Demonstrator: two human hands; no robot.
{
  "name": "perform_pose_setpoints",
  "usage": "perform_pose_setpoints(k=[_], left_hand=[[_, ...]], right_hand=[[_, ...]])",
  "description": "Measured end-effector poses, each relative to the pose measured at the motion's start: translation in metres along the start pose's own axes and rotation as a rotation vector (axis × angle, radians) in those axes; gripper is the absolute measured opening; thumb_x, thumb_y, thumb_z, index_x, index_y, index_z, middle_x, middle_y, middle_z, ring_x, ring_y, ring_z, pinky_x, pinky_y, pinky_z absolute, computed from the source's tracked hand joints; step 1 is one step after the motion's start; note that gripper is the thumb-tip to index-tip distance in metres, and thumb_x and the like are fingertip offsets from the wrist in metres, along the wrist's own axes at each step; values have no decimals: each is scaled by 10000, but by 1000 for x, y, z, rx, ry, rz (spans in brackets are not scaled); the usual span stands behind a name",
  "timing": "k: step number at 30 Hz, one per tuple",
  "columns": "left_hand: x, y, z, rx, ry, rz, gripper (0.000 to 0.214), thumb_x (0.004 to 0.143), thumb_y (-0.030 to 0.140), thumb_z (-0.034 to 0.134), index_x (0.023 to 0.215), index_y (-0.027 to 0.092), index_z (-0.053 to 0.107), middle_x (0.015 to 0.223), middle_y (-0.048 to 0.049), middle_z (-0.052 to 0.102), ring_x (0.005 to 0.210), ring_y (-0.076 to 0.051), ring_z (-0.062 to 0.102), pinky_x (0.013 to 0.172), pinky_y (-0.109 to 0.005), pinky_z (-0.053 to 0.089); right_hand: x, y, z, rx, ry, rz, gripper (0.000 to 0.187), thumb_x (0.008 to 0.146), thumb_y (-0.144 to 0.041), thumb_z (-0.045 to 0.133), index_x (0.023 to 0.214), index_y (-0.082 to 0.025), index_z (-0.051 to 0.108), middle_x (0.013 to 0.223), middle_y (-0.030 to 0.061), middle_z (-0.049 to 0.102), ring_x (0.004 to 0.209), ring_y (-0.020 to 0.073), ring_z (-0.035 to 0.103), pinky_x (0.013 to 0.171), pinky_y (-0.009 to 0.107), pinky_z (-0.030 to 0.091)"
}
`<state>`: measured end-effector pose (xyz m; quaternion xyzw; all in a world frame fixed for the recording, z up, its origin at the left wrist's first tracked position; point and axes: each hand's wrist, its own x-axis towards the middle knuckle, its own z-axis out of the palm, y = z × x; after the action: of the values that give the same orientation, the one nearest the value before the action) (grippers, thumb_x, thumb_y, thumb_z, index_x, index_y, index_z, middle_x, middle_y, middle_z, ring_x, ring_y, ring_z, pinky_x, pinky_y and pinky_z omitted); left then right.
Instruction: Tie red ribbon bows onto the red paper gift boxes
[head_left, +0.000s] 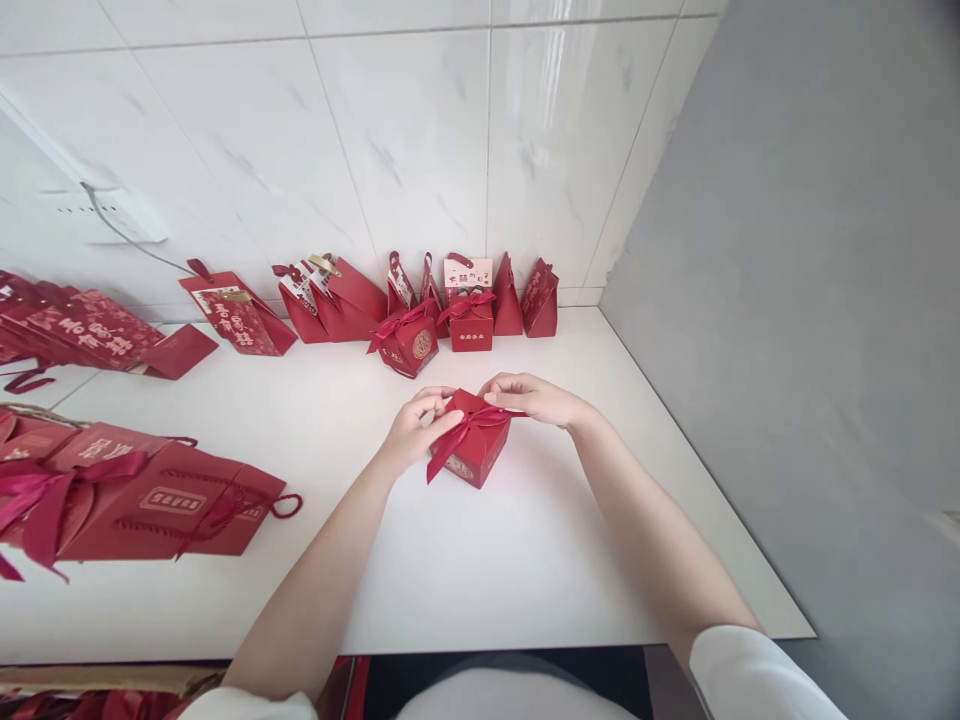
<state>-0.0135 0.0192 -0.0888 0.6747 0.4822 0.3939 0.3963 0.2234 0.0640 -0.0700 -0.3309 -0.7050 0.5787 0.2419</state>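
Observation:
A small red gift box (478, 452) stands on the white table (525, 560), a dark red ribbon (459, 437) across its top with one end hanging down its front left. My left hand (417, 424) pinches the ribbon at the box's left top edge, fingers closed. My right hand (534, 396) rests on the box's right top edge, fingers curled on the other ribbon end.
Finished red boxes (471, 322) and folded red bags (538, 297) line the tiled back wall. Flat red paper bags (161, 505) lie stacked at the left, more (82, 335) at the far left. A grey wall (810, 300) bounds the table's right side.

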Motion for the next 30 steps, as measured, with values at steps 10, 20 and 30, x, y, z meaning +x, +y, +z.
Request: perform_pose_setpoints(k=[10, 20, 30], left_hand=[[2, -4, -13, -118, -255, 62, 429, 828, 498, 643, 607, 187, 447, 1370, -114, 529, 1243, -327, 544, 1016, -498, 463], [-3, -2, -3, -259, -373, -23, 548, 717, 406, 779, 593, 189, 292, 1442, -152, 527, 1064, -308, 650, 835, -435, 521], [1, -10, -30, -235, -569, 50, 786, 633, 619, 783, 1299, 283, 534, 1549, -118, 383, 1420, -346, 382, 1061, -516, 432]], right_hand=[[-1, -18, 14, 65, 73, -55, 572, 917, -679, 388, 616, -201, 482, 1056, 46, 670, 1041, 220, 583, 1029, 414, 384], [10, -4, 29, -52, 165, -118, 576, 933, -649, 370, 600, -193, 480, 1194, 58, 602, 954, 182, 568, 903, 341, 444], [4, -7, 15, 39, 138, -150, 462, 948, -594, 425, 824, -197, 627, 1186, 66, 631, 1123, 208, 580, 1020, 395, 427]])
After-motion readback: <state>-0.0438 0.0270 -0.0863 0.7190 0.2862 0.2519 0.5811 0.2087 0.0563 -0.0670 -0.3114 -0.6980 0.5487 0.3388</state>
